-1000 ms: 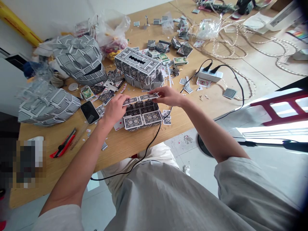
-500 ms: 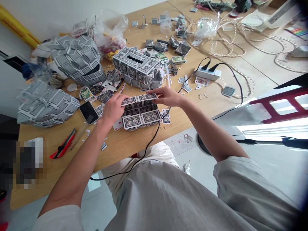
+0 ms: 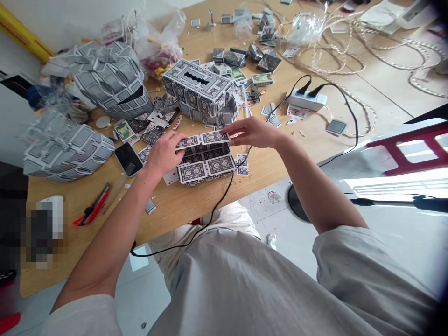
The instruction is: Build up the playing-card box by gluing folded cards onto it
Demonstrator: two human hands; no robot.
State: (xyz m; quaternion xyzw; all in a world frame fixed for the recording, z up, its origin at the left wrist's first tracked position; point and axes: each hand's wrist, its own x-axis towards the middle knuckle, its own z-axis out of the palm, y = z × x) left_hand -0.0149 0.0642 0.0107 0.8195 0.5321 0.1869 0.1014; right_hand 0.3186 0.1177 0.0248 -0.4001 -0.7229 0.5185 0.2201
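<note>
A box made of folded playing cards (image 3: 207, 170), black and white with patterned backs, sits at the table's near edge, its front open. Along its upper far side runs a strip of joined cards (image 3: 214, 137). My left hand (image 3: 166, 153) grips the left end of this strip, thumb below and fingers over it. At the strip's right end, my right hand (image 3: 255, 132) has its fingers closed around the corner. A black cable (image 3: 224, 196) passes across the box's right front corner. Just behind stands a finished-looking card box (image 3: 198, 84) with a wavy slot in its top.
Woven card baskets (image 3: 66, 151) stand at the left. A phone (image 3: 129, 158) and a red utility knife (image 3: 92, 205) lie near my left arm. Card packs (image 3: 235, 57), scraps and rope (image 3: 329, 65) cover the back. A white power strip (image 3: 308, 99) holds two plugs.
My right hand has shifted slightly outward along the strip's right end, its fingers a little straighter. My left hand keeps its grip. The whole view has moved slightly.
</note>
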